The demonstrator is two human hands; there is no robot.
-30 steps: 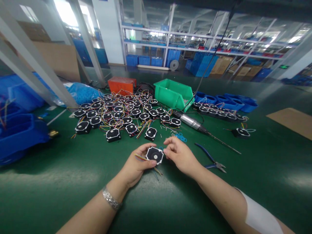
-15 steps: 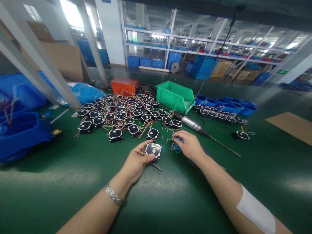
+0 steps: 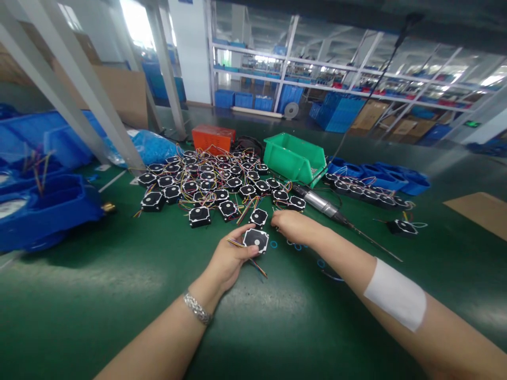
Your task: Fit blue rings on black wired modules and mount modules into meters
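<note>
My left hand (image 3: 227,261) grips a flat black motor (image 3: 255,238) with silvery corners, thumb on its upper face. Its coloured wires (image 3: 259,270) hang out below the fingers. To the right, my right hand (image 3: 295,228) is low over the table, fingertips pinched together; what they hold, if anything, is hidden. Just beyond the held motor lies another motor (image 3: 259,217). A small blue ring (image 3: 273,244) lies between my hands, and more blue rings (image 3: 298,247) are partly covered by my right hand and forearm.
Many wired motors (image 3: 208,176) spread across the green table (image 3: 237,338). Behind are an orange box (image 3: 213,140) and a green bin (image 3: 295,158). An electric screwdriver (image 3: 322,203) with a long bit lies at right. Blue trays (image 3: 380,177) and a blue container (image 3: 59,211) flank the motors.
My right hand has moved left and closer to the held motor, off the loose screws and rings. My left hand still holds the same motor. The view has shifted slightly.
</note>
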